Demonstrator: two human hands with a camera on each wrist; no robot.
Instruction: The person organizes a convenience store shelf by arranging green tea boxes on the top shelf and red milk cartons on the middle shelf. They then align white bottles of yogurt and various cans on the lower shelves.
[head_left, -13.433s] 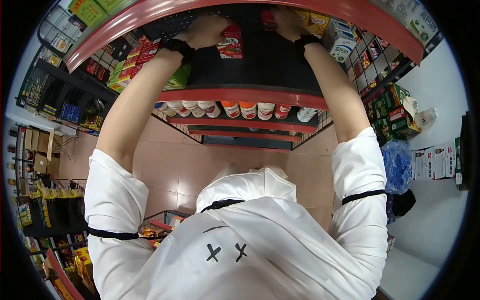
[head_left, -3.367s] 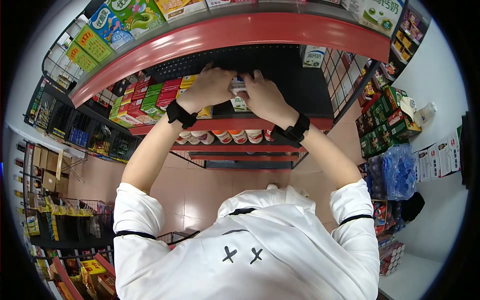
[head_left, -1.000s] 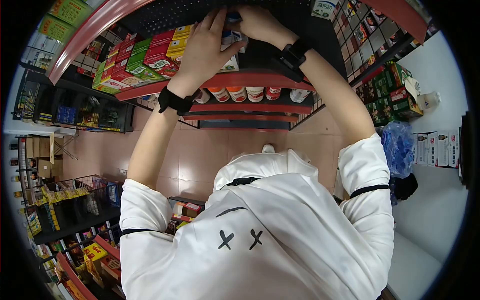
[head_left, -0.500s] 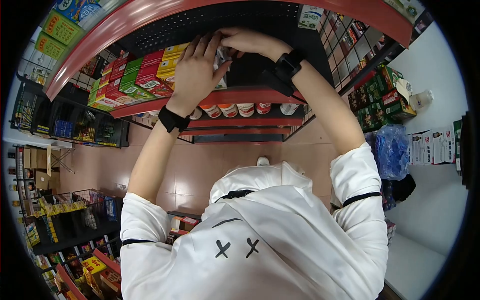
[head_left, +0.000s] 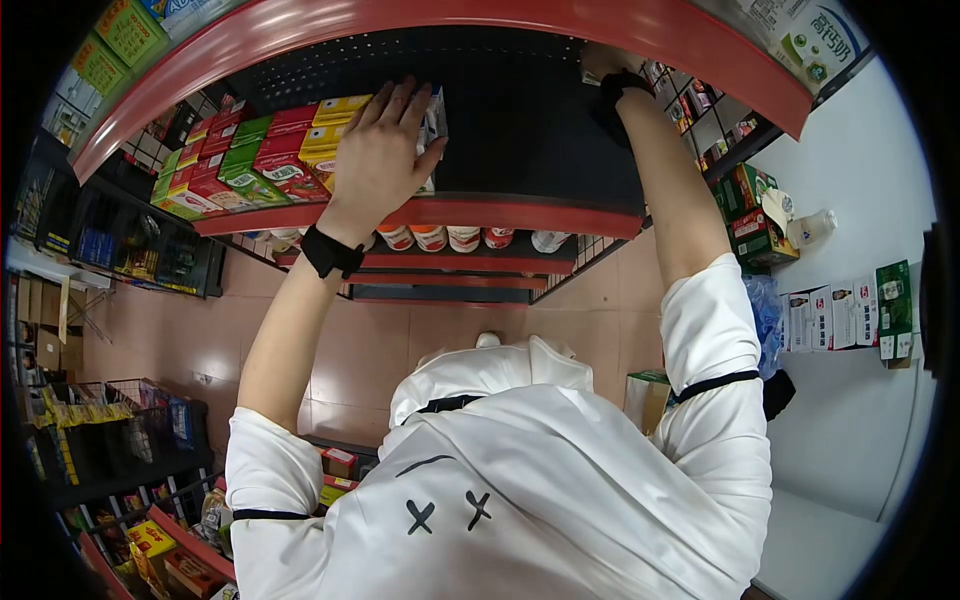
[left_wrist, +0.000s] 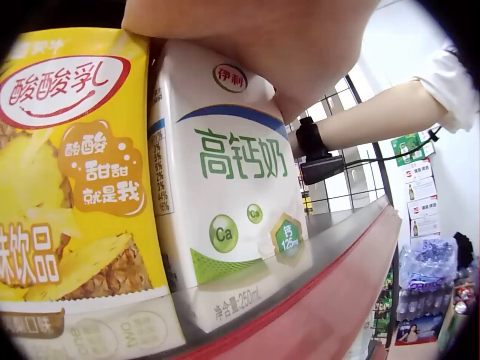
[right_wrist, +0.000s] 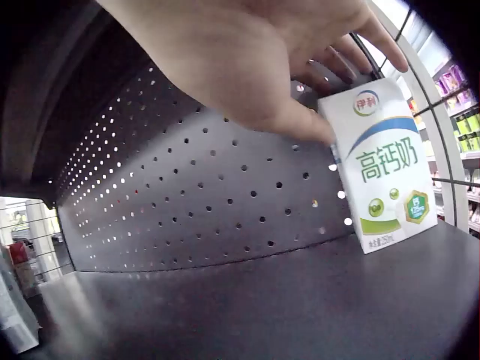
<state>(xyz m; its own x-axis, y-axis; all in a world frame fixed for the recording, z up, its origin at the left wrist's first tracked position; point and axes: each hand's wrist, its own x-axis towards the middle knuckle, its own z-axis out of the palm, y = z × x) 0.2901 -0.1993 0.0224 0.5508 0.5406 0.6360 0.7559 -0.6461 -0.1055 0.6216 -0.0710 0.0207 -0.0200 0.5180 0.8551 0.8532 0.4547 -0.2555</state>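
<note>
My left hand [head_left: 385, 150] lies with straight fingers over the top of a white milk carton [left_wrist: 225, 187] and the yellow drink carton [left_wrist: 82, 172] beside it. Both cartons stand upright at the shelf's front edge. At the shelf's far right end, my right hand [right_wrist: 262, 67] reaches over a second milk carton [right_wrist: 386, 169], its thumb tip right at the carton's left edge. The other fingers spread above and behind its top. That carton's base is on the black shelf [head_left: 520, 150], leaning slightly in the right wrist view. The head view shows little of the right hand [head_left: 606, 62].
Left of my left hand stand rows of red [head_left: 290, 165], green [head_left: 245, 175] and yellow cartons. A red-edged upper shelf [head_left: 440, 15] hangs above. Behind is a perforated back panel [right_wrist: 202, 180]; a wire grid [head_left: 715, 115] closes the right side. White bottles [head_left: 463, 238] stand below.
My right hand has left the carton row beside my left hand and moved right to the lone milk carton. My left hand has stayed on the row.
</note>
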